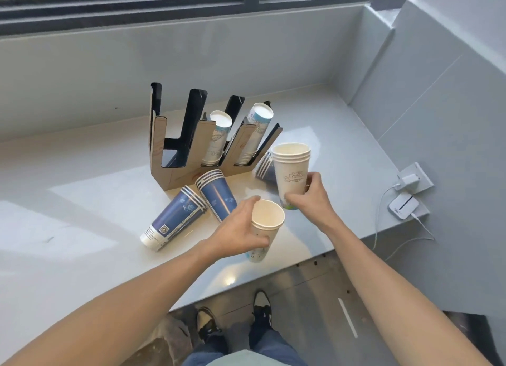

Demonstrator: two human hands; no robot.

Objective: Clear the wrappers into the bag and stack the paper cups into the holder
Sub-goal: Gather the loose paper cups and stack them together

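Note:
My left hand (239, 230) grips a short stack of cream paper cups (267, 223), mouth up, near the counter's front edge. My right hand (309, 197) holds a taller stack of cream cups (291, 168) upright, just right of it. A wood-and-black cup holder (164, 146) stands behind, with upturned cup stacks in its middle slot (219, 135) and right slot (258, 127); its left slot looks empty. Two blue cup stacks (175, 217) (217, 194) lie on their sides in front of the holder. A third blue stack (264, 167) lies partly hidden behind the right-hand cups. No wrappers or bag show.
The white counter (82, 201) runs under a window, with a grey wall rising on the right. A wall socket with a white charger (409, 179) and a small white device (404, 206) with cables sit at the counter's right end. My shoes (232, 319) stand on the floor below.

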